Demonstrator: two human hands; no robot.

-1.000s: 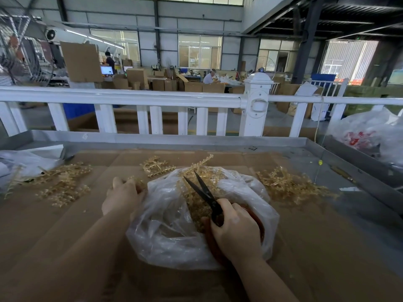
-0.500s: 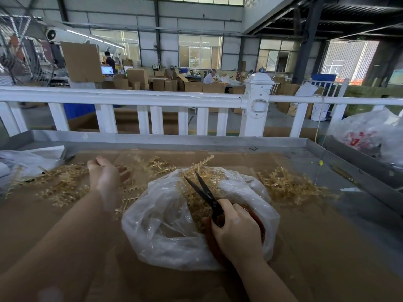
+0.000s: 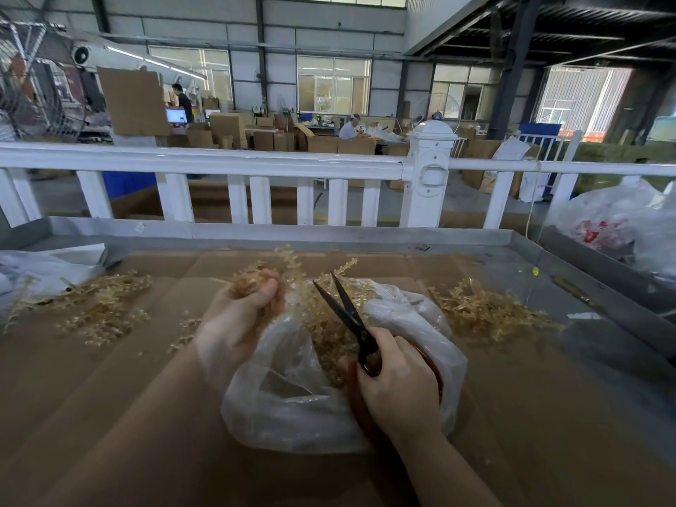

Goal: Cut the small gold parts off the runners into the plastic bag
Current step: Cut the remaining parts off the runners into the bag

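Over the mouth of the plastic bag, which sits at the centre of the cardboard-covered bench, the two hands meet from either side. The left hand, at about 10 o'clock from the bag's middle, has its fingers curled round a bunch of gold runners; the sprigs stick up and away from the fist toward 12 o'clock, leaning a little to 1 o'clock over the bag. The right hand, at about 4 o'clock on the bag, grips the handles of the black scissors, whose blades stand parted in a narrow V pointing toward 11 o'clock.

The relation that matters is this: the held runners lie just beside the blade tips, at roughly 10 o'clock from them, and their long axis runs close to the line of the blades, not squarely across it. I judge that the left hand, the nearer one to the stock, must tilt or feed a stem across the open blades before a cut can drop parts into the bag.

Gold pieces already lie inside the bag beneath the blades. More runners sit in loose heaps on the bench at 9 o'clock and another heap at 3 o'clock, both well apart from the hands.
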